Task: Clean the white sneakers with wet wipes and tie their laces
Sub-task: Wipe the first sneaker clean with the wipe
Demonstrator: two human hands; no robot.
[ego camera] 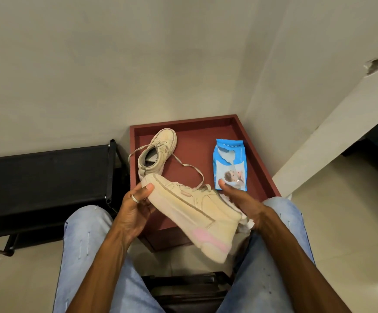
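I hold one off-white sneaker [190, 211] with a pink patch at the heel, tilted on its side over my lap. My left hand [136, 206], a ring on one finger, grips its toe. My right hand [242, 199] is behind the ankle part and presses a crumpled white wet wipe [246, 224] against it. The other sneaker [158, 150] stands on the dark red tray table [206, 125], its long laces [188, 166] loose across the surface. A blue wet wipe packet [230, 164] lies flat on the table's right side.
A black shoe rack [48, 177] stands to the left of the table. Walls close in behind and to the right, meeting in a corner. My knees in light blue jeans [86, 245] flank the table's front. A dark seat [188, 288] is below me.
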